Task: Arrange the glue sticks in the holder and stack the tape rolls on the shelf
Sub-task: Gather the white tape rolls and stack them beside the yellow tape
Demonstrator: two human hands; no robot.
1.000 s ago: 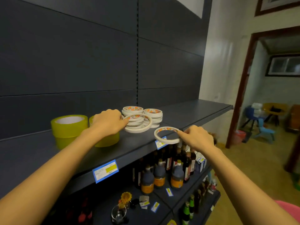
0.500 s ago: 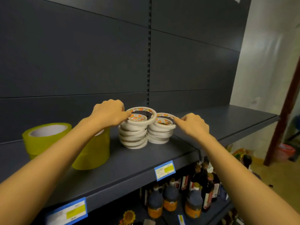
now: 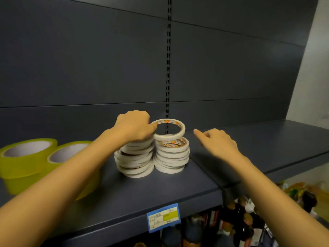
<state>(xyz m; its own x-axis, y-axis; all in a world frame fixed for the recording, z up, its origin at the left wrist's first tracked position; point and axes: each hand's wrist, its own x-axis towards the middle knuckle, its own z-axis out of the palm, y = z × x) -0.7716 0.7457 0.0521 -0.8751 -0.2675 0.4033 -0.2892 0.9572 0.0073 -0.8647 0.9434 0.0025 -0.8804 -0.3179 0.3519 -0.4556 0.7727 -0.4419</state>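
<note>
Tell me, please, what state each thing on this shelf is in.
left stack, standing on the shelf, slightly uneven.
right stack, standing, fairly neat.
top tape roll, held over both stacks, not yet laid down.
left hand, pinches the top tape roll's rim.
right hand, open, holding nothing, beside the right stack.
yellow tape rolls, lying flat, side by side.

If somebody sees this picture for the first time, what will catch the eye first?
First come the two stacks of white tape rolls in the middle of the dark shelf, with the left hand pinching one more tape roll, tilted, just above them. The right hand hovers open beside the right stack. At the far left stand two big yellow tape rolls, bright against the grey.
</note>
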